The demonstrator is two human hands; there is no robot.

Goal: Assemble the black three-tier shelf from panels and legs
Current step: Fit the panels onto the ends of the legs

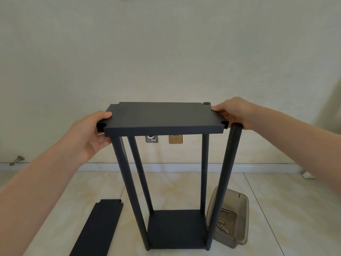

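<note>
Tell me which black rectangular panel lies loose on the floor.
The flat black panel at lower left; the other two sit among the upright black legs.

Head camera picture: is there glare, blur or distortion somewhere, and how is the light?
Head view: soft, even light with no hard shadows; no glare on the matte top panel; wide-angle stretch toward the frame edges; left hand and right hand sharp, without motion blur; screws in the tray small and slightly soft.
</note>
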